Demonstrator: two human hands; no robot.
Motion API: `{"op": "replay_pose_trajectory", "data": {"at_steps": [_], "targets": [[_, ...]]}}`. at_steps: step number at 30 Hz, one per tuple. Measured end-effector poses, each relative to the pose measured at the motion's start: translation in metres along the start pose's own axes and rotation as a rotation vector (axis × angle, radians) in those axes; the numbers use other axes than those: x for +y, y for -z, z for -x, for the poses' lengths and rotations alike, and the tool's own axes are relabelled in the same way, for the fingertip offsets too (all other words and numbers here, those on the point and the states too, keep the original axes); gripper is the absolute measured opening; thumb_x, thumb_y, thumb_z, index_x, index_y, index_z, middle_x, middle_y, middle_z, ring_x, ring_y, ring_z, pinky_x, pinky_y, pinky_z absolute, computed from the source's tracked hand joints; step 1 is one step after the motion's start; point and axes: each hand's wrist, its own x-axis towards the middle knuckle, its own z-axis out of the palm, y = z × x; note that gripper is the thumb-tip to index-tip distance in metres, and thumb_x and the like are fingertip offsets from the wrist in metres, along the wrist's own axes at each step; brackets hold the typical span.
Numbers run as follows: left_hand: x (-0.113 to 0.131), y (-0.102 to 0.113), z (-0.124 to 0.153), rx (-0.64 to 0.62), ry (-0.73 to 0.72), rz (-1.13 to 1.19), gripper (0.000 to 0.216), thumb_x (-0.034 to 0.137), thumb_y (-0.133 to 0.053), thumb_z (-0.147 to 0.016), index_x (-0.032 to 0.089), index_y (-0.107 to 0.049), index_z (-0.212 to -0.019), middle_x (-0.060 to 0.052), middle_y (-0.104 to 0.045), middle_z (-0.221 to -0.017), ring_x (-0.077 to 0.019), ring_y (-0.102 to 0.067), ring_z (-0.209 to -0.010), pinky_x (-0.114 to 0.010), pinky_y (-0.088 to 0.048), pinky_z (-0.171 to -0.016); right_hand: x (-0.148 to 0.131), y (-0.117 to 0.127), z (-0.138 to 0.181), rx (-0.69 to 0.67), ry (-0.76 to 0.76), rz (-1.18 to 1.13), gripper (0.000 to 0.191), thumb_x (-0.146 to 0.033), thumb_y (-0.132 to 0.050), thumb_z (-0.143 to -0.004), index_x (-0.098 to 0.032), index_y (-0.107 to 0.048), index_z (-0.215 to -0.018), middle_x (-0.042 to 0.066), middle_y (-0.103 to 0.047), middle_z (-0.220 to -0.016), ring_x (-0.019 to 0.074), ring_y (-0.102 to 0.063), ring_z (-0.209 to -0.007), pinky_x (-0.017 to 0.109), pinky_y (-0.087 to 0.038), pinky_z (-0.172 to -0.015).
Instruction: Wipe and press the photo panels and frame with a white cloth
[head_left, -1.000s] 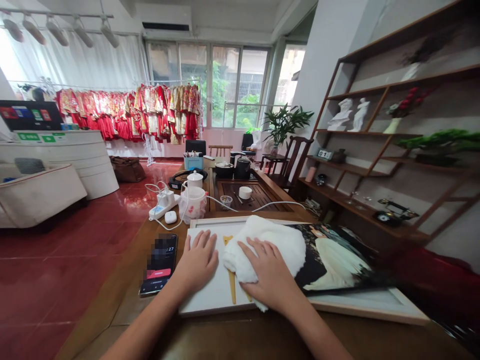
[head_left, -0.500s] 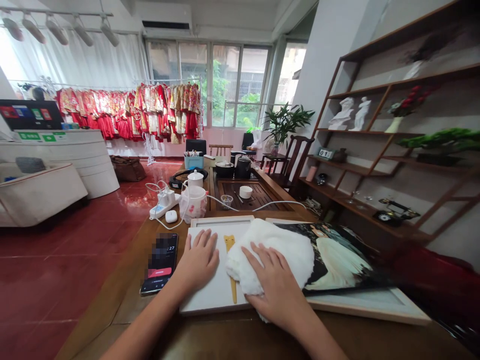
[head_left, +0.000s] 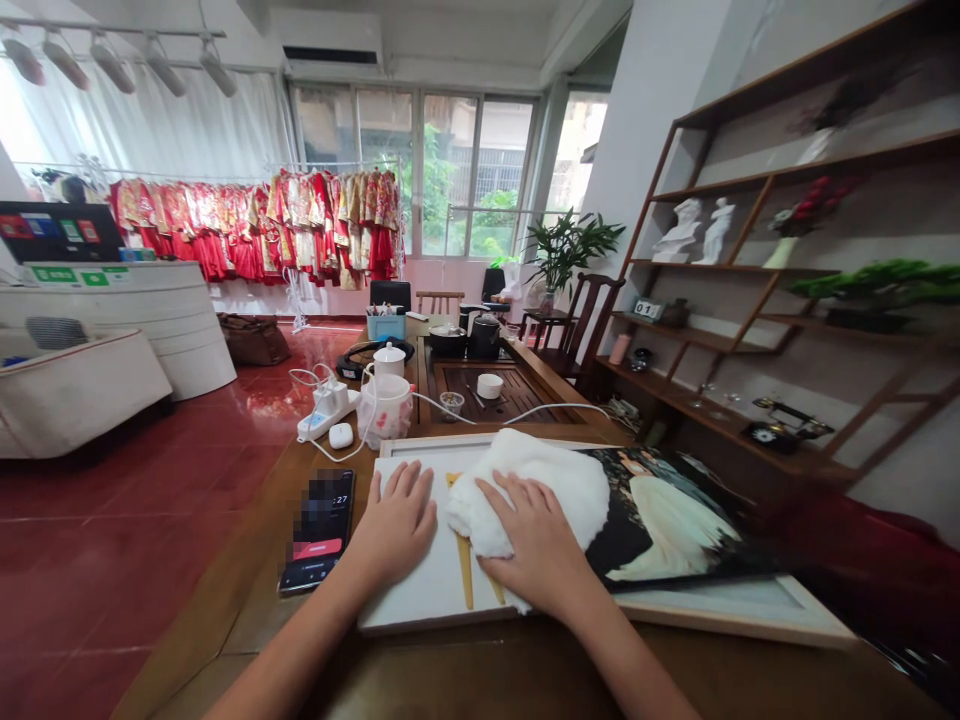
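A wooden table (head_left: 420, 672) stands in a bright room with red garments (head_left: 255, 225) on racks behind. The left hand (head_left: 397, 522) lies palm down on a white board (head_left: 429, 592), fingers straight and slightly parted, thumb angled outward. The right hand (head_left: 538, 545), fingers spread and gently bent, rests on a white cloth (head_left: 559, 472), which covers part of the board's yellow pattern (head_left: 466, 578) beside a photograph (head_left: 675, 535).

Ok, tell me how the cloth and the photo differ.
The cloth is plain white; the photo mixes dark and pale areas. The cloth is fluffy and bunched, while the photo is a flat panel. The right hand rests on the cloth; the photo is untouched. Both are up on the same table.
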Motion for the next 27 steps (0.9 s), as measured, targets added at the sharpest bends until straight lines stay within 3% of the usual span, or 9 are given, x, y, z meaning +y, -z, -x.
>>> {"op": "replay_pose_trajectory", "data": {"at_steps": [5, 17, 27], "targets": [[0.0, 0.002, 0.002, -0.003, -0.005, -0.01, 0.049, 0.036, -0.026, -0.097, 0.02, -0.038, -0.142, -0.009, -0.033, -0.151, -0.0271, -0.022, -0.141, -0.055, -0.017, -0.113, -0.001, -0.003, -0.002, 0.018, -0.012, 0.002, 0.074, -0.042, -0.062, -0.07, -0.021, -0.044, -0.139, 0.014, -0.043, -0.142, 0.033, -0.037, -0.127, 0.047, -0.021, -0.107], [-0.001, 0.002, -0.003, 0.002, 0.0, 0.008, 0.049, 0.036, -0.026, -0.097, 0.021, -0.038, -0.143, -0.009, -0.032, -0.151, -0.0268, -0.022, -0.141, -0.055, -0.016, -0.113, -0.003, 0.005, 0.029, 0.01, 0.026, 0.021, 0.081, -0.03, -0.059, -0.064, -0.022, -0.04, -0.142, 0.012, -0.041, -0.144, 0.0332, -0.034, -0.129, 0.048, -0.021, -0.107], [0.0, 0.0, 0.0, 0.006, 0.001, -0.006, 0.049, 0.035, -0.026, -0.097, 0.021, -0.038, -0.142, -0.009, -0.032, -0.151, -0.0264, -0.022, -0.141, -0.055, -0.017, -0.113, 0.0, -0.002, 0.005, 0.03, 0.012, 0.001, 0.074, -0.041, -0.063, -0.068, -0.022, -0.046, -0.138, 0.014, -0.046, -0.14, 0.0331, -0.039, -0.125, 0.048, -0.022, -0.107]]}}
